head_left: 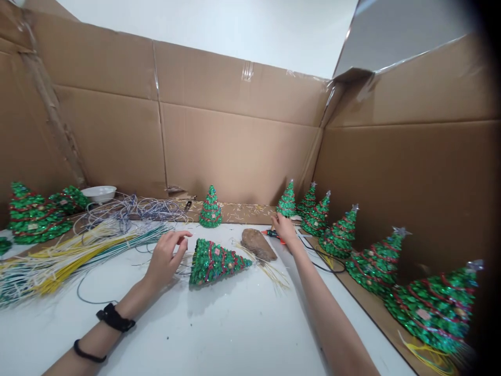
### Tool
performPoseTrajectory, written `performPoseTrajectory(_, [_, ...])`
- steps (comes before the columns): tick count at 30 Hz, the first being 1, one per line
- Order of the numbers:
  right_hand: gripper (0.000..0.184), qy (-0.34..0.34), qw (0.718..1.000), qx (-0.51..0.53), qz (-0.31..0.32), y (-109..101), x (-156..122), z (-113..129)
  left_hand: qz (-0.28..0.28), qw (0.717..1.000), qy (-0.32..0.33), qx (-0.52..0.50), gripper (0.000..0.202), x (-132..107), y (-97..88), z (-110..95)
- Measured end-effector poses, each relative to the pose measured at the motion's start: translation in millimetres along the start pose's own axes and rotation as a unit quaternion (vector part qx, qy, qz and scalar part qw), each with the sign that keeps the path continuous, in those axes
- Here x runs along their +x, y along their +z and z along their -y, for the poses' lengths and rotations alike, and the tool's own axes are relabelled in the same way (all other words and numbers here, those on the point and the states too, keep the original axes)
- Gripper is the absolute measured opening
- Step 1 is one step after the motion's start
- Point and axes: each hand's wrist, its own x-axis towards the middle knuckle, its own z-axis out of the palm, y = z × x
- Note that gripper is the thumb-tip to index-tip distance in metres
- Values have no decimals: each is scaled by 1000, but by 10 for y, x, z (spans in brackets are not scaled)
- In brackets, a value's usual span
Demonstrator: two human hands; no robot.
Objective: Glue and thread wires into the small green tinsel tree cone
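Note:
A green tinsel Christmas tree (215, 262) with red garland lies on its side on the white table, its tip pointing right. Just left of its base hovers my left hand (168, 256), fingers bent and apart, holding nothing. My right hand (284, 228) reaches far forward with curled fingers, right by a glue gun (271, 234) with an orange and dark body. Whatever is between those fingers, if anything, is too small to make out. A brown lump-like pad (258, 244) lies between the gun's nozzle and the tree, with thin yellow strands (276, 274) under it.
Upright trees line the right edge, including a star-topped tree (373, 261); another tree (211, 207) stands at the back. At left lie bundles of yellow, white and green strands (78, 256), tangled wires (144, 209) and a white bowl (99, 194). Cardboard walls (235, 141) enclose the table.

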Motion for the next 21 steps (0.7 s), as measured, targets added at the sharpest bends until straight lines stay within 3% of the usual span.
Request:
performPoseTrajectory(13, [32, 19, 993, 55, -102, 156, 2, -106, -7, 998, 45, 31, 22, -13, -54, 2])
performPoseTrajectory(21, [38, 18, 988, 72, -134, 185, 25, -124, 4, 998, 47, 40, 22, -18, -42, 5])
